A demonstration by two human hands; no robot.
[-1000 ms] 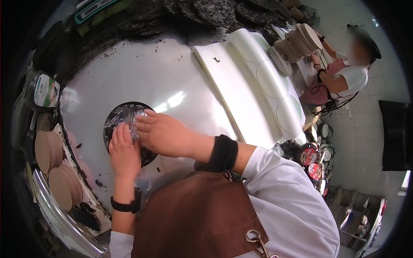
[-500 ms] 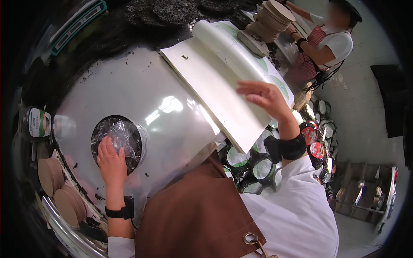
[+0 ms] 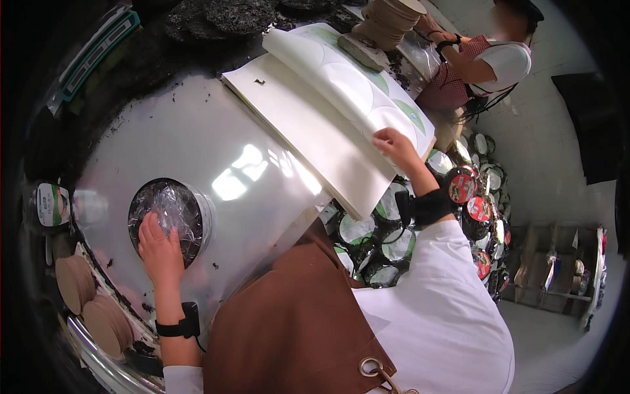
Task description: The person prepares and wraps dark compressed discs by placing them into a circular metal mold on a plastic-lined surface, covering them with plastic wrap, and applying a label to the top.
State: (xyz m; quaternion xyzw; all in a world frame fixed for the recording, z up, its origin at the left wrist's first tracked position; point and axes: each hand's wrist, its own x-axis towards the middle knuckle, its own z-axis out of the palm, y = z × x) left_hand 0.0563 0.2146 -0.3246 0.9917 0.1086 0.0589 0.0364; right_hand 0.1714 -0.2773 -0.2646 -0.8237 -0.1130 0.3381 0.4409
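On the shiny work surface point(image 3: 131, 151) at left stands a round, dark cake-like block point(image 3: 187, 246), its top covered with crumpled clear plastic point(image 3: 172, 205). My left hand point(image 3: 161, 256) lies on the near part of that top, fingers stretched out and not gripping. Right of it is a stack of off-white sheets point(image 3: 308, 125). The top printed sheet point(image 3: 328, 82), white with green circles, is curled back toward the far side. My right hand point(image 3: 399, 150) is at its curled edge, fingers bent together; whether the edge is between them is hidden.
A stone-like block point(image 3: 363, 52) weighs on the printed sheet beside stacked brown discs point(image 3: 387, 23). Dark round cakes point(image 3: 239, 16) lie at the back. Many wrapped, labelled rounds point(image 3: 397, 246) pile at right. More brown discs point(image 3: 108, 325) stand left. A co-worker point(image 3: 479, 65) works far right.
My right hand has moved slightly down and left to the curled sheet's edge, and its spread fingers have closed. My left hand stays on the wrapped block. The whole view has shifted slightly.
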